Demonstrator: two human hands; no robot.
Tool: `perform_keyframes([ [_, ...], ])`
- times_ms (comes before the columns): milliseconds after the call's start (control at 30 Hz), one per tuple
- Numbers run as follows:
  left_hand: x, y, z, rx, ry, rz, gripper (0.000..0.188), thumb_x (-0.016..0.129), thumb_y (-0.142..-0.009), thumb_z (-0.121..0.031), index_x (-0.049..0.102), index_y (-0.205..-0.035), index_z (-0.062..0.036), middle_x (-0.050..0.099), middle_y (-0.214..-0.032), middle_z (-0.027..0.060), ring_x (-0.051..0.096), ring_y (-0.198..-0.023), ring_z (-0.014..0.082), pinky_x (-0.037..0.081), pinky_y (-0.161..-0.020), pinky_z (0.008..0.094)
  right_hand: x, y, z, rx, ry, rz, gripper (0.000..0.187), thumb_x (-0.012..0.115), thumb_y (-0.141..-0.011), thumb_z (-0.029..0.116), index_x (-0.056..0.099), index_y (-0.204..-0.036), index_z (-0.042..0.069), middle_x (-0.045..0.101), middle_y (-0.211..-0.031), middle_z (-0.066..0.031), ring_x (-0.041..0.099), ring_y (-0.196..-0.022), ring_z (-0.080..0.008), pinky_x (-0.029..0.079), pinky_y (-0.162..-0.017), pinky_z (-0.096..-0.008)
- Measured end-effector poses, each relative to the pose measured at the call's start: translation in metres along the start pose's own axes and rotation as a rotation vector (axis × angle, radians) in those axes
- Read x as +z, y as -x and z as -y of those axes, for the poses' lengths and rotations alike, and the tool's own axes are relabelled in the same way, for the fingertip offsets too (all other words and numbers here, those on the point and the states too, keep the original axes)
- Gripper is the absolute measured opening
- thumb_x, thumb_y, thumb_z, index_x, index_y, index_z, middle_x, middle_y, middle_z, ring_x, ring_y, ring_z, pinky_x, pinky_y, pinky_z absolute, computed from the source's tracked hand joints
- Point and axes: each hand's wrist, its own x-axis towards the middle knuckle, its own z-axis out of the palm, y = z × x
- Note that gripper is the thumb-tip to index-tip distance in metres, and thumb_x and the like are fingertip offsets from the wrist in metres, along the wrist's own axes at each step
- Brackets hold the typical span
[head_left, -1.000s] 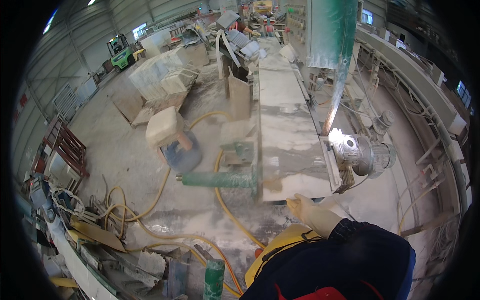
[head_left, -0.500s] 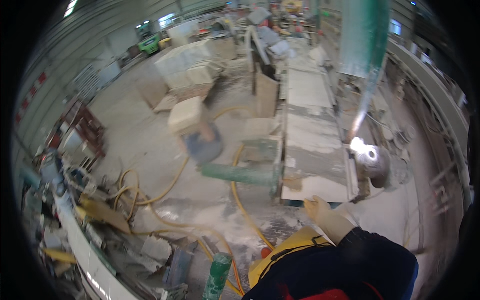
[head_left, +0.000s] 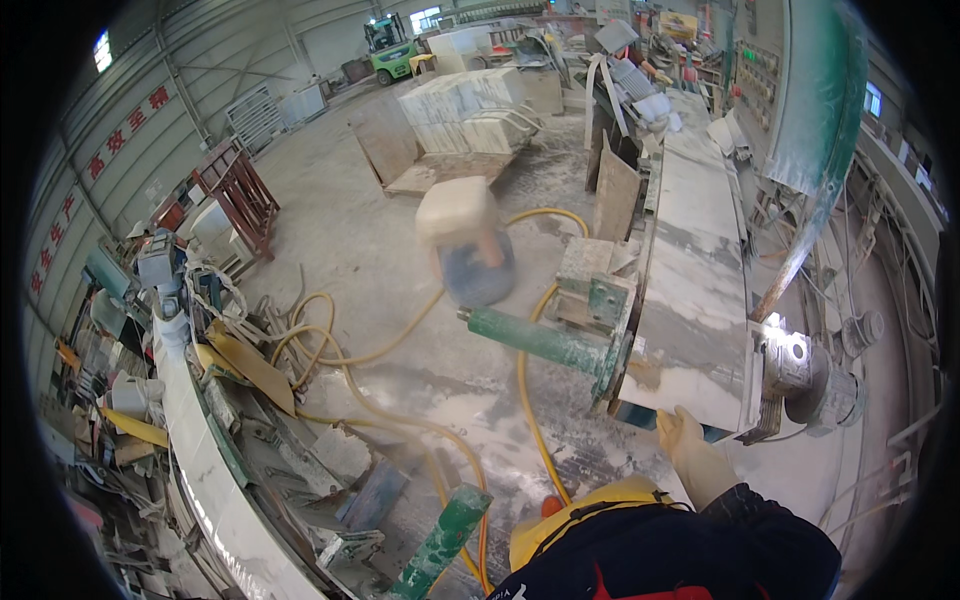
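My right hand (head_left: pixel 692 455), in a pale yellow glove, reaches forward at the near end of a long grey-and-white marble slab (head_left: pixel 690 310). Its fingers look bent over the slab's near edge; the palm side is hidden. The slab lies lengthwise on a narrow bench, with a blue-green strip (head_left: pixel 638 414) showing under its end. Beside its right edge stands a grey metal motor-like unit (head_left: pixel 822 385) with a bright glare. A yellow apron (head_left: pixel 585 508) covers my front. My left hand is out of view.
Left of the bench, a green cylinder (head_left: pixel 535 338) juts out. Yellow hoses (head_left: pixel 527 400) coil over the wet, dusty floor. A blurred cream shape (head_left: pixel 458 208) stands over a blue one. Stone slabs (head_left: pixel 470 110), a green forklift (head_left: pixel 393 55) and a low rail (head_left: pixel 215 490) with broken stone surround this.
My view has turned left, so the bench, slab and floor things sit farther right in the picture. My gloved hand stays at the slab's near end.
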Motion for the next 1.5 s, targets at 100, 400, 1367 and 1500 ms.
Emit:
perform_keyframes([
  [100, 0.005, 0.002, 0.004, 0.009, -0.011, -0.003, 0.044, 0.045, -0.101, -0.022, 0.055, -0.140, -0.0018, 0.051, -0.138, 0.0394, 0.045, -0.129, 0.0614, 0.032, -0.096, 0.0811, 0.002, 0.004, 0.001, 0.064, -0.133, 0.029, 0.061, 0.045, -0.108, 0.026, 0.025, -0.154, -0.009, 0.035, -0.161, -0.0194, 0.034, -0.150, -0.0296, 0.025, -0.124, -0.0357],
  [400, 0.013, 0.008, 0.008, 0.045, -0.027, -0.011, 0.044, 0.045, -0.101, -0.021, 0.054, -0.140, -0.0021, 0.050, -0.139, 0.0400, 0.044, -0.129, 0.0622, 0.031, -0.096, 0.0822, -0.002, -0.005, 0.003, 0.039, -0.026, 0.056, 0.060, 0.050, -0.104, 0.030, 0.033, -0.151, -0.003, 0.031, -0.162, -0.0249, 0.028, -0.151, -0.0354, 0.019, -0.126, -0.0368],
  [1367, -0.011, 0.015, 0.019, -0.001, -0.048, 0.455, 0.066, 0.053, -0.098, -0.031, 0.035, -0.154, -0.0020, 0.039, -0.154, 0.0333, 0.024, -0.146, 0.0559, 0.013, -0.111, 0.0768, 0.004, -0.009, 0.012, -0.073, 0.139, 0.079, 0.060, 0.055, -0.103, 0.023, 0.033, -0.148, -0.009, 0.041, -0.155, -0.0214, 0.049, -0.139, -0.0326, 0.030, -0.121, -0.0435],
  [1500, -0.004, 0.021, 0.022, -0.043, 0.014, 0.480, 0.067, 0.053, -0.098, -0.031, 0.033, -0.155, -0.0028, 0.038, -0.155, 0.0325, 0.022, -0.147, 0.0559, 0.011, -0.112, 0.0768, 0.000, -0.019, 0.012, -0.084, 0.058, 0.040, 0.054, 0.058, -0.101, 0.017, 0.038, -0.145, -0.006, 0.046, -0.149, -0.0221, 0.055, -0.131, -0.0352, 0.042, -0.113, -0.0434],
])
